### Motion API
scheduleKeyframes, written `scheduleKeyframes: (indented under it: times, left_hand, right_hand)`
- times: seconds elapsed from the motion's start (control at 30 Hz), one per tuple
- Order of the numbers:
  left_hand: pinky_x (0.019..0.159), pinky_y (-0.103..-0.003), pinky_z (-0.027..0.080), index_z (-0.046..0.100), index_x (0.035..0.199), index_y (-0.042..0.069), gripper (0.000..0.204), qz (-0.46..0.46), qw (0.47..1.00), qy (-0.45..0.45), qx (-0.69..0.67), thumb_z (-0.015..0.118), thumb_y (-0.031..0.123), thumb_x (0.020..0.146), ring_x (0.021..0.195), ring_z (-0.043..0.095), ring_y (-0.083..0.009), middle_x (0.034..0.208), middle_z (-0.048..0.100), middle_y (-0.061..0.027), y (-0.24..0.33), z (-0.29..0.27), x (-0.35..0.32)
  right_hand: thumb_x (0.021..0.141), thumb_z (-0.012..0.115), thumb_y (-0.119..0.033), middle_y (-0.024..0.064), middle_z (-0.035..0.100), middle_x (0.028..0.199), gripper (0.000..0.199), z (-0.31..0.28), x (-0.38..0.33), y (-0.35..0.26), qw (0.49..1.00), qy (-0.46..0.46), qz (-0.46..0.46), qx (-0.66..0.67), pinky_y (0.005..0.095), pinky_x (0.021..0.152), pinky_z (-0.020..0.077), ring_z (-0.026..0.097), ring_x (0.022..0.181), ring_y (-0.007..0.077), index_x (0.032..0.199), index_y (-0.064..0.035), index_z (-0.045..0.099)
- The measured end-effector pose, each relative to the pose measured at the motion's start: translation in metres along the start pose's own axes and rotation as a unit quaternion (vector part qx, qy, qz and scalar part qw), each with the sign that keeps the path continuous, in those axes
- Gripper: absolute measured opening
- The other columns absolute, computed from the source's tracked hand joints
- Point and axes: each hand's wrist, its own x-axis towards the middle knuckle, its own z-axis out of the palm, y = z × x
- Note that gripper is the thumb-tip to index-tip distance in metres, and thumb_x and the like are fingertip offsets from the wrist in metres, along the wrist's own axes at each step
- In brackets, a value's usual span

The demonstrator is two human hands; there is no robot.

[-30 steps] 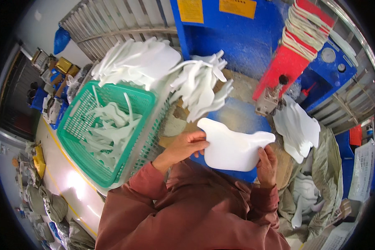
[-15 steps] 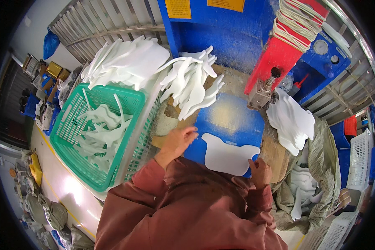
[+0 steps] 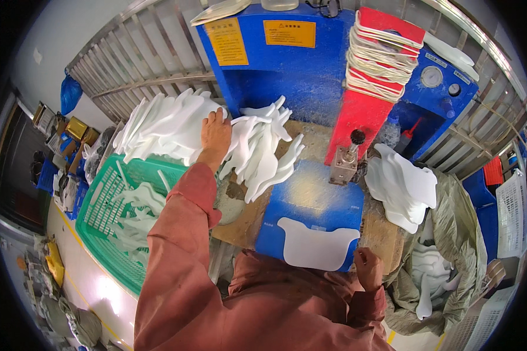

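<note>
My left hand (image 3: pixel 215 136) reaches forward to the right end of a pile of flat white curved pieces (image 3: pixel 164 126), its fingers stretched out and touching them. A smaller stack of similar white pieces (image 3: pixel 263 155) stands just right of that hand. In front of me a single white piece with a wide notch in its far edge (image 3: pixel 319 245) lies flat on a blue plate (image 3: pixel 301 202). Close beside that plate's right edge rests my right hand (image 3: pixel 369 269), its fingers curled closed; what is inside them, if anything, is hidden.
A red machine arm wound with pale cord (image 3: pixel 369 82) carries a metal head (image 3: pixel 343 169) over the plate's far right. Left stands a green basket (image 3: pixel 108 234) with white pieces. Right are another white stack (image 3: pixel 401 184) and an olive sack (image 3: pixel 462 234) holding more pieces.
My left hand has moved forward from beside the blue plate to the white pile. My right hand has drawn slightly away from the single piece's corner. The view has tilted up.
</note>
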Motion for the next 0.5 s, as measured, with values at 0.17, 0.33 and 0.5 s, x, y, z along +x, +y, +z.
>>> scheduleKeyframes:
  times: [0.17, 0.33, 0.5]
  left_hand:
    - [0.098, -0.044, 0.044, 0.080, 0.097, 0.008, 0.020, 0.007, 0.999, 0.036, 0.013, 0.065, 0.018, 0.087, 0.122, 0.053, -0.0274, 0.140, 0.060, -0.0089, -0.006, 0.022, 0.007]
    - [0.099, -0.044, 0.044, 0.080, 0.098, 0.008, 0.021, -0.043, 0.997, 0.038, -0.050, 0.062, 0.016, 0.090, 0.119, 0.057, -0.0277, 0.131, 0.064, -0.0069, -0.007, 0.006, 0.018]
    - [0.090, -0.045, 0.054, 0.078, 0.097, 0.007, 0.022, -0.044, 0.998, 0.034, -0.044, 0.061, 0.017, 0.089, 0.106, 0.067, -0.0320, 0.108, 0.073, -0.0116, -0.014, 0.003, 0.029]
  right_hand:
    - [0.094, 0.072, -0.011, 0.0141, 0.072, 0.077, 0.012, -0.002, -0.001, 0.006, 1.000, -0.015, 0.015, 0.017, 0.0332, 0.064, 0.0546, 0.072, 0.067, 0.0228, 0.097, -0.0003, 0.073]
    - [0.093, 0.074, -0.014, 0.0165, 0.074, 0.085, 0.016, 0.000, -0.002, 0.004, 0.999, -0.015, 0.015, 0.044, 0.0373, 0.065, 0.0560, 0.073, 0.071, 0.0280, 0.104, -0.0023, 0.075]
    - [0.094, 0.073, -0.016, 0.0160, 0.074, 0.089, 0.018, -0.002, -0.005, 0.005, 0.998, -0.056, 0.004, 0.016, 0.0402, 0.067, 0.0569, 0.073, 0.074, 0.0323, 0.108, -0.0046, 0.075]
